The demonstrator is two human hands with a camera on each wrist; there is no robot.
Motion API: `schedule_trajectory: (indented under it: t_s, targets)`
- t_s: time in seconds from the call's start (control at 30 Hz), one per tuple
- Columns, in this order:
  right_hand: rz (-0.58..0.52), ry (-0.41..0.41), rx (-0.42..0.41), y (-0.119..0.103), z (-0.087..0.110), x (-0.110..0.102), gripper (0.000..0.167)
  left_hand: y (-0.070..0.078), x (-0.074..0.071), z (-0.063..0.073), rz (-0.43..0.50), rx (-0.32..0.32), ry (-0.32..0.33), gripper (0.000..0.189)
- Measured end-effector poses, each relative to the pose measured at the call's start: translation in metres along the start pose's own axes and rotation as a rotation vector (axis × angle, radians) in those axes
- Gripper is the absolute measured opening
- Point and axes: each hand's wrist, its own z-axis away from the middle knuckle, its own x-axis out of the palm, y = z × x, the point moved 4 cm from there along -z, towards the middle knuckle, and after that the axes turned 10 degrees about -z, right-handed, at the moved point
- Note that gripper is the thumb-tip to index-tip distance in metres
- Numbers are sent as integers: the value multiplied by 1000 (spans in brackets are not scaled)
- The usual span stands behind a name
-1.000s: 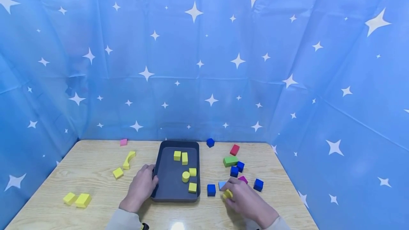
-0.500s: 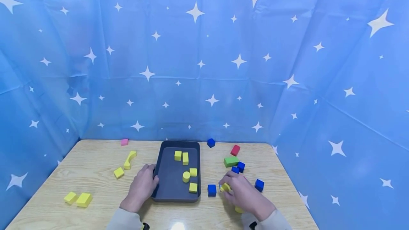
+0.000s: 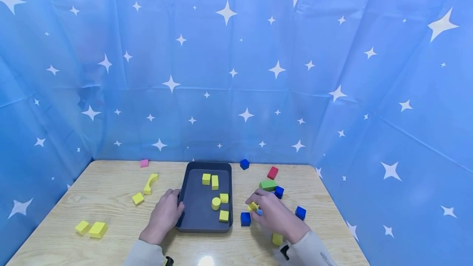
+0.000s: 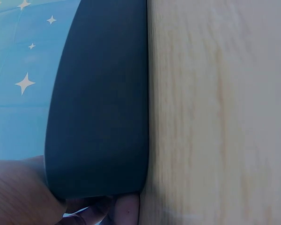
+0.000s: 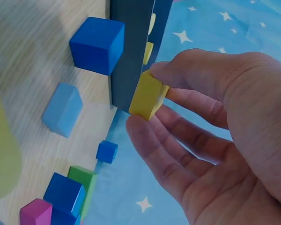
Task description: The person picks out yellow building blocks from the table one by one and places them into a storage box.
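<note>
In the head view a dark grey tray [image 3: 196,204] lies mid-table with several yellow blocks inside, cubes and cylinders among them. My left hand [image 3: 164,214] grips its left side; in the left wrist view the tray's outer wall [image 4: 98,98] lies between thumb and fingers. Right of the tray, my right hand [image 3: 277,214] pinches a small yellow block [image 5: 147,96] between thumb and fingertip, raised off the table. Just below that hand sits a dark blue cube [image 3: 245,219]. A light blue block [image 5: 63,110] is partly hidden by the hand in the head view.
Another yellow block [image 3: 277,239] stands by the right wrist. Farther right are a blue cube [image 3: 300,213], a green block [image 3: 267,185] and a red block [image 3: 272,173]. Several yellow blocks, including an arch [image 3: 150,184], lie left of the tray. A starry curtain [image 3: 236,73] encloses the table.
My right hand has moved left and slightly away from me, carrying the yellow block up toward the tray. A yellow block near the right wrist is now uncovered. The left hand stays put.
</note>
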Motion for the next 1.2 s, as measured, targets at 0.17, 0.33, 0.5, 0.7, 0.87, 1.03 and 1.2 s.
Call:
schedule_trajectory:
  t_s: [0.17, 0.33, 0.5, 0.7, 0.87, 1.03, 1.2]
  targets:
    - [-4, 18, 0, -3, -10, 0, 24, 0, -1, 0, -6, 3, 3, 51]
    - [2, 34, -22, -6, -21, 0, 24, 0, -1, 1, -5, -2, 7, 51]
    - [14, 37, -55, -10, -33, 0, 23, 0, -1, 3, 1, -6, 12, 51]
    - [14, 30, -49, -12, -46, 1, 26, 1, -1, 3, 4, -3, 3, 51]
    - [4, 24, -52, -13, -56, 2, 25, 1, -1, 3, 6, -4, -2, 51]
    - [20, 23, -65, -14, -66, 3, 22, 2, -2, 2, 4, -5, -5, 51]
    - [28, 21, -62, -16, -75, 3, 22, 3, -3, 2, 1, 0, -1, 51]
